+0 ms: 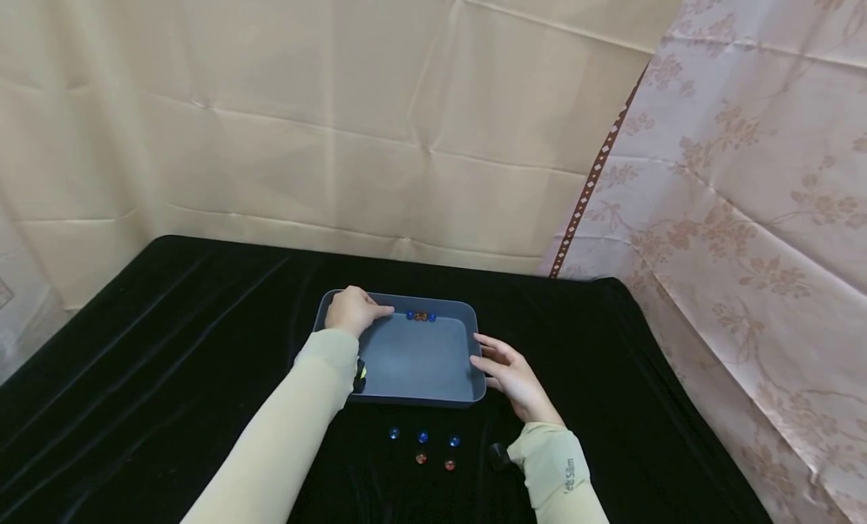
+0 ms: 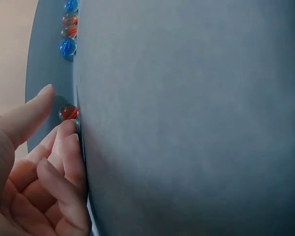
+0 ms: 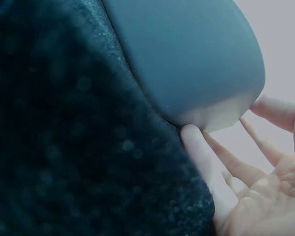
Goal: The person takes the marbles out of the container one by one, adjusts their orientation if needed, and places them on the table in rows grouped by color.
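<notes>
My left hand [image 1: 351, 311] is inside the far left corner of a grey-blue tray [image 1: 420, 366], its fingers bent and the thumb apart from them. In the left wrist view, its fingertips [image 2: 66, 127] are right at an orange-streaked glass marble [image 2: 68, 112] by the tray's far wall. Along that same wall sits a short row of marbles, with blue marbles [image 2: 67, 47] at the ends and orange marbles [image 2: 69, 31] between. My right hand [image 1: 511, 375] holds the tray's right side, thumb at the rim and fingers against the outer wall.
In front of the tray, blue marbles [image 1: 423, 437] and orange marbles [image 1: 421, 458] lie in two loose rows on the black cloth [image 1: 203, 343] over the table. Behind hangs a cream curtain [image 1: 305, 132]; a floral curtain [image 1: 752, 208] hangs at the right.
</notes>
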`<state>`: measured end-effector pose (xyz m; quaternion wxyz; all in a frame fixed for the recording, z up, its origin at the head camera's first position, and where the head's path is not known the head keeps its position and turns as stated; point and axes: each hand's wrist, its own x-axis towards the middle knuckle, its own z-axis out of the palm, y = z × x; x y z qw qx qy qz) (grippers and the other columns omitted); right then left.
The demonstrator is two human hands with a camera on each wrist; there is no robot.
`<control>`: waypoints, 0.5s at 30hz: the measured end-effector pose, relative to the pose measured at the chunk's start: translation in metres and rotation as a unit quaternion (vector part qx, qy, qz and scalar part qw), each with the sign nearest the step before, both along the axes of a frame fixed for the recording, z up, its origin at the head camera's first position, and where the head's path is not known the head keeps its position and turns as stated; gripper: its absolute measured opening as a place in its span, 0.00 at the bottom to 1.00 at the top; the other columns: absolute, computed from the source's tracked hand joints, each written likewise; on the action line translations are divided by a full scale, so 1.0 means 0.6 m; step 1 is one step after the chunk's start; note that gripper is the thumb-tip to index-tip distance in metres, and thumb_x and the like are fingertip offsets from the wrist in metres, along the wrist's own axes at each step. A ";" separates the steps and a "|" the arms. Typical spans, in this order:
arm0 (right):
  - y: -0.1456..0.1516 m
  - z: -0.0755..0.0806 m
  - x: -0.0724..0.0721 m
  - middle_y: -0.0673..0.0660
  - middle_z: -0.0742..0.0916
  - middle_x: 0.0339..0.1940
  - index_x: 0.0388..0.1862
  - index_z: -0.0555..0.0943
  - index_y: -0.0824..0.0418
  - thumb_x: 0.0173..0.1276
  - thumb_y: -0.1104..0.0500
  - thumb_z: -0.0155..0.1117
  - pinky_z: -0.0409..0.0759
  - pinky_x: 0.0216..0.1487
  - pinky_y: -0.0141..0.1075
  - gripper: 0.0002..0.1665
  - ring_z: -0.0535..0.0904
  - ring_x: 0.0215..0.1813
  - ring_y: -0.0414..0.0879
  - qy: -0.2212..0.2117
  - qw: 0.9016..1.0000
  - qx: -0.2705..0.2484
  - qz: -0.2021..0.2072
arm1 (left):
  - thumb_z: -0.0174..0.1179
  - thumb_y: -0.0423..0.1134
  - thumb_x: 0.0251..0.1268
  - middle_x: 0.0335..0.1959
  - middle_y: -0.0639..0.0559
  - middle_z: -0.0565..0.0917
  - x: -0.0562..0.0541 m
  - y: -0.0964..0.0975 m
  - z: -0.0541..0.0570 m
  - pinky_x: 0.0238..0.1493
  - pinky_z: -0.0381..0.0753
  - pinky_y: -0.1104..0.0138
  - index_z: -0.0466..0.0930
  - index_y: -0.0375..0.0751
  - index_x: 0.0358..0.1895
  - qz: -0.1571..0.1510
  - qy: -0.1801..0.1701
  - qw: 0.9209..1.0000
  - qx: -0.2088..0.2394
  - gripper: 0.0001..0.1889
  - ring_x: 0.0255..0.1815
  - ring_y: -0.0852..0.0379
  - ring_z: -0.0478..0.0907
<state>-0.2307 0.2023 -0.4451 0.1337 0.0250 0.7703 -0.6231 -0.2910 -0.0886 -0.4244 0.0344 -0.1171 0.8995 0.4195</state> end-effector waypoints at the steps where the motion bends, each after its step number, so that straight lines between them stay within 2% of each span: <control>1: 0.000 0.000 0.000 0.66 0.75 0.69 0.70 0.72 0.54 0.71 0.56 0.63 0.81 0.58 0.47 0.29 0.81 0.58 0.51 0.000 1.000 0.000 0.000 | 0.71 0.52 0.58 0.25 0.49 0.86 0.000 0.000 0.000 0.27 0.68 0.65 0.88 0.41 0.26 0.000 0.000 1.000 -0.002 0.17 0.29 0.54 0.76; 8: 0.000 0.002 0.000 0.65 0.75 0.69 0.70 0.72 0.54 0.71 0.55 0.64 0.81 0.58 0.47 0.29 0.81 0.58 0.51 0.001 1.000 0.002 0.000 | 0.70 0.50 0.59 0.23 0.50 0.84 0.000 0.001 -0.001 0.27 0.68 0.64 0.88 0.41 0.24 0.002 0.001 1.000 -0.015 0.15 0.29 0.53 0.76; 15: 0.003 0.000 -0.001 0.65 0.74 0.69 0.70 0.72 0.54 0.71 0.56 0.63 0.81 0.59 0.47 0.29 0.81 0.58 0.52 -0.001 1.000 0.002 -0.002 | 0.70 0.48 0.60 0.25 0.49 0.87 -0.001 0.003 -0.001 0.27 0.70 0.65 0.87 0.41 0.23 -0.016 0.008 0.999 -0.037 0.15 0.28 0.53 0.78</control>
